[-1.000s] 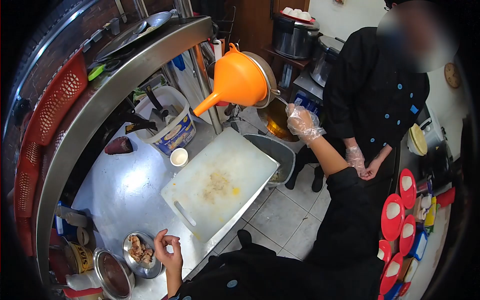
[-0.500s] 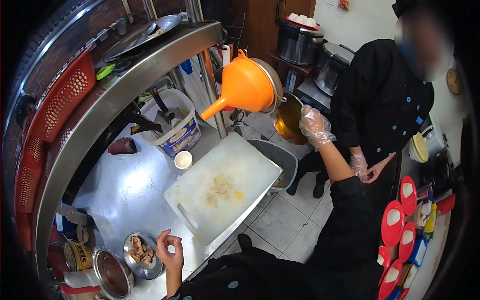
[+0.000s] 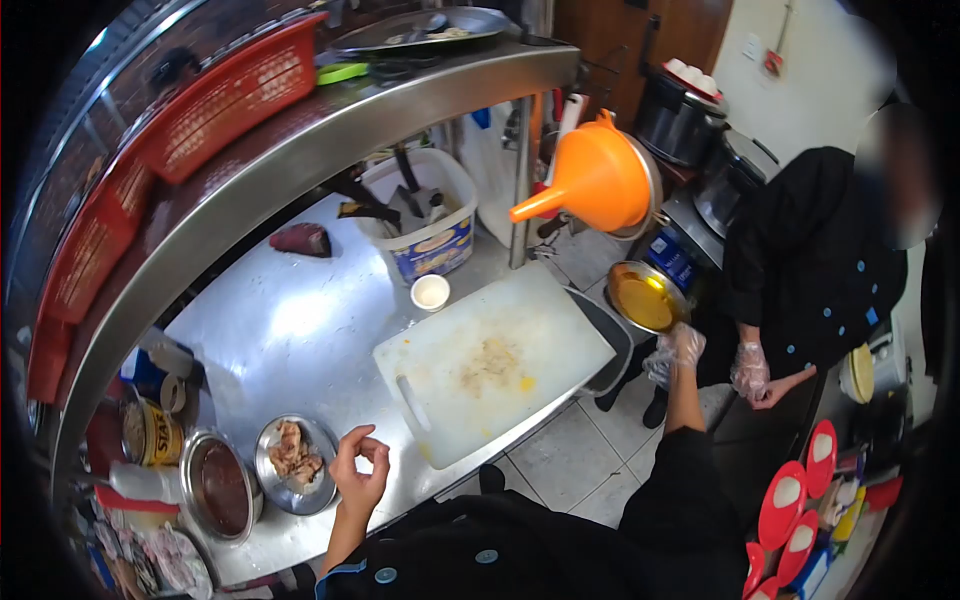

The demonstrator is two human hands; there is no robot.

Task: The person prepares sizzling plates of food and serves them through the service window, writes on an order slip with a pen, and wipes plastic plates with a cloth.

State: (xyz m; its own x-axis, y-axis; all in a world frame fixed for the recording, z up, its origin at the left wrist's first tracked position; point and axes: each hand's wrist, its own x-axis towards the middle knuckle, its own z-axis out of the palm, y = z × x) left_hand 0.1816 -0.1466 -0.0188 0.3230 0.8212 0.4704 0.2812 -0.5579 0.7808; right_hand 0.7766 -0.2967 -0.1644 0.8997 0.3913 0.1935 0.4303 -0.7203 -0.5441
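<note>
My right hand [image 3: 682, 352], in a clear plastic glove, is closed at the near edge of a round metal pan [image 3: 648, 298] that holds yellow liquid. The pan hangs over the floor, beyond the far right corner of the white cutting board [image 3: 500, 360]. My left hand [image 3: 361, 470] is bare and raised over the steel table's front edge, thumb and forefinger curled near each other, other fingers bent apart, holding nothing. Beside it sits a metal plate with cooked meat pieces [image 3: 295, 455]. An orange funnel [image 3: 600, 178] hangs by the shelf post.
Another person in black [image 3: 815, 260] stands at the right. A grey bin [image 3: 608, 345] is beyond the board. A white tub of utensils [image 3: 430, 220], a small white cup [image 3: 430, 292] and a pot of dark red sauce [image 3: 222, 485] stand on the steel table [image 3: 290, 320].
The view has turned left and up, shifting the scene right and down. My right hand and the pan have come lower, and more of the yellow liquid shows. My left hand keeps its pose.
</note>
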